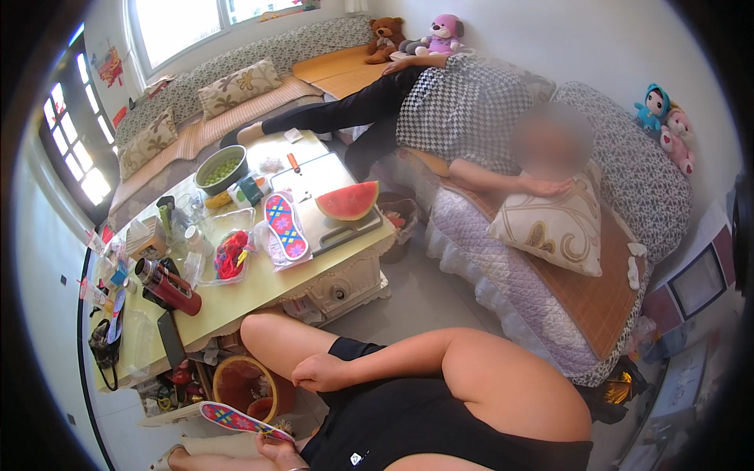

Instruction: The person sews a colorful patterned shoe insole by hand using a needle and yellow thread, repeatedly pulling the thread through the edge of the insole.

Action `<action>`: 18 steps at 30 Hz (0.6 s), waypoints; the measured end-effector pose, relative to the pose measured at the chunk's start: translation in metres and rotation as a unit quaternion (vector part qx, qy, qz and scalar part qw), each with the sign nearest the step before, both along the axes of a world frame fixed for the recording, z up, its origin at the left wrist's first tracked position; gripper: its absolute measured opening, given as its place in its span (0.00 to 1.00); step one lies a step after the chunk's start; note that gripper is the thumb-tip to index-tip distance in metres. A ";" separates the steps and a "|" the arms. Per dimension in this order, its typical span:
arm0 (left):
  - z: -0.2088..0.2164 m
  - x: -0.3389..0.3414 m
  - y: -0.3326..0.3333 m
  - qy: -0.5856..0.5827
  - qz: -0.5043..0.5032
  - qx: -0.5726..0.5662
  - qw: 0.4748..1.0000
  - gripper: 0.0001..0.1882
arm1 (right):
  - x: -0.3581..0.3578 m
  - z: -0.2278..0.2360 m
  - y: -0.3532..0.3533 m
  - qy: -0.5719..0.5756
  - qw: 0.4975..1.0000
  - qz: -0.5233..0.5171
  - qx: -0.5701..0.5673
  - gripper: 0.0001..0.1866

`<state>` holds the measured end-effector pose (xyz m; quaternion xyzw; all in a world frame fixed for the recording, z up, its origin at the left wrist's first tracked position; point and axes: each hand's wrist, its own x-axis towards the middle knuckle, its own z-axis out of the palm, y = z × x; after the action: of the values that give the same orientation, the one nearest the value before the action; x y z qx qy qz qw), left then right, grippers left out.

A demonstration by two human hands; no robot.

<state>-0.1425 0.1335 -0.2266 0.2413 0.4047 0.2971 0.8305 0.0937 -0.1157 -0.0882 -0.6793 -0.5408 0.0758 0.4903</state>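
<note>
The pale yellow desk (232, 298) fills nine to ten o'clock, carrying a flower-patterned insole (285, 226), a watermelon wedge (348, 202), a bowl (202, 177) of green fruit and a red flask (174, 292). A window (177, 31) glows near half past ten; a person (463, 110) reclines on the sofa (467, 235) spanning one to four. At seven o'clock the left hand (278, 452) holds a similar bright insole (234, 418); the right hand (320, 373), toward six, is curled, its contents impossible to tell.

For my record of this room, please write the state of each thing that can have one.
Left hand: closed on an insole
Right hand: fingers curled
Other insole: lying flat
Watermelon: cut wedge
Bowl: uncovered, holding green fruit
Plastic tray: uncovered, holding red yarn
Orange bin: uncovered
Red thermos: seems capped
</note>
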 end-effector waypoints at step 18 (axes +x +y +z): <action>0.062 0.022 -0.038 -0.057 -0.003 0.075 0.996 0.16 | -0.004 0.004 -0.002 -0.011 1.000 0.009 -0.002 0.03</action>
<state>-0.1202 0.0955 -0.1644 0.2865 0.3322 0.3376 0.8328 0.0895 -0.1177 -0.0837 -0.6763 -0.5520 0.0740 0.4821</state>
